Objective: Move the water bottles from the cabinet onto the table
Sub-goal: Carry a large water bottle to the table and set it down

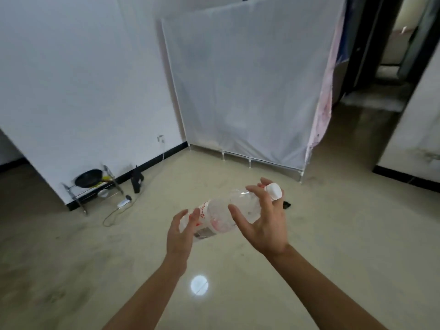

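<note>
Clear plastic sits between curled fingers (256, 190) of the right hand (264, 225), which grips the water bottle (226, 208) near its white cap (275, 191). The left hand (179, 234), fingers spread, touches its base. The bottle lies tilted above the beige floor (333, 246), well short of the white fabric cabinet (250, 91).

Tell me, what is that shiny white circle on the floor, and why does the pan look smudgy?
In the head view the circle is glare, probably a lamp mirrored in the glossy floor; in the same view the frying pan is smeared by motion blur, while the water bottle looks sharper.
</note>
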